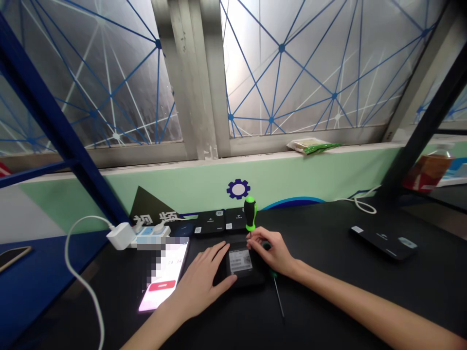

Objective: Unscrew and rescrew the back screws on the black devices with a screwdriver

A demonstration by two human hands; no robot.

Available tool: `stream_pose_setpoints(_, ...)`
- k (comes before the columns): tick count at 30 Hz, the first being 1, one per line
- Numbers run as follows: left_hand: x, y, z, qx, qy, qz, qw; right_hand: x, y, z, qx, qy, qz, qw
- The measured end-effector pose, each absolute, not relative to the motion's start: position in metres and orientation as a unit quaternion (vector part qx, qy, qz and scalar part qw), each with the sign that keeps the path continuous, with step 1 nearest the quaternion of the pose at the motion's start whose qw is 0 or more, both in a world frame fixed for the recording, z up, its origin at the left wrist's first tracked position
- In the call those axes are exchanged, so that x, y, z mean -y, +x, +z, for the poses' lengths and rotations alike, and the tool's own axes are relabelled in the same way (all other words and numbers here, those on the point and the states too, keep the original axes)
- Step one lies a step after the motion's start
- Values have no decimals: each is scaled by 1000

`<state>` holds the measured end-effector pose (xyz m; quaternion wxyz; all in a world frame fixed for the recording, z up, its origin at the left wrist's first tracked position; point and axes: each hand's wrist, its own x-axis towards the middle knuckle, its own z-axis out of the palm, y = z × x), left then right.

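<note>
A flat black device (253,278) with a white printed label (240,261) lies on the table in front of me. My left hand (202,272) holds it at its left side, fingers stretched toward its far corner and thumb on the near part. Over the far edge, my right hand (272,248) pinches the thin shaft of a screwdriver with a green and black handle (250,214). This screwdriver stands upright; its tip is hidden by the fingers. Below the right hand lies a second screwdriver (279,297), its handle partly covered by that hand.
Two similar black devices (209,222) sit side by side behind, and another (384,241) lies at the right. A lit phone (166,277) is left of my left hand, near a power strip (149,236) with a white charger (121,236) and cable. Wall and windows bound the back.
</note>
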<state>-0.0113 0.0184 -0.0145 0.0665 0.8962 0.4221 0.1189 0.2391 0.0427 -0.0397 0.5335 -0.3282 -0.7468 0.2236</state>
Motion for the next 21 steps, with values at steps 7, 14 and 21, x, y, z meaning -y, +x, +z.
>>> stream_pose_setpoints(7,-18,-8,-22,-463,874,135,62,-41,241,-39,766,-325,224,507)
stream_pose_setpoints(14,-21,-7,-25,-483,861,146,62,-41,242,-39,765,-321,216,515)
stream_pose_setpoints(21,-21,-6,-20,-482,863,132,79,-42,242,-41,757,-330,197,529)
